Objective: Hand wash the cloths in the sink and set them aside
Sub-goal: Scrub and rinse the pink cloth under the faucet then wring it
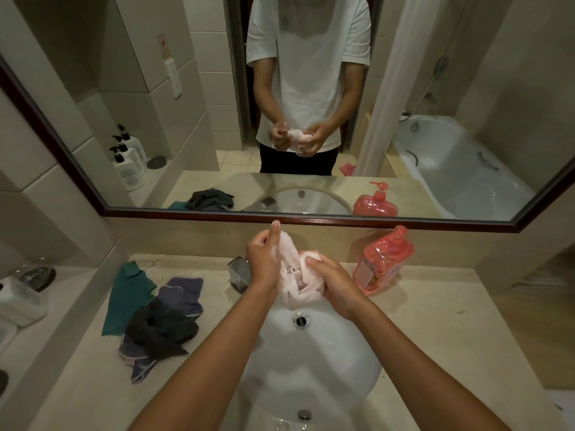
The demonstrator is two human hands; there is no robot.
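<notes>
Pink cloth (294, 275), soapy and bunched, hangs above the white sink (311, 362), gripped from both sides. Her left hand (264, 256) curls round its upper end; the right hand (334, 284) squeezes the lower folds. Dark cloths (161, 328) and a green cloth (127, 293) lie heaped on the counter (435, 337), left of the basin.

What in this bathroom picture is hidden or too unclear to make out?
- Tap, head view: the left hand covers most of it, so whether water runs cannot be told.
- Pink cloth: bunched between the left hand and right hand, so its shape is unclear.
- Soap bottle: label too small to read.
- Cloth pile: overlapping, so the count is uncertain.
- Sink: near rim cut by the bottom edge.
</notes>
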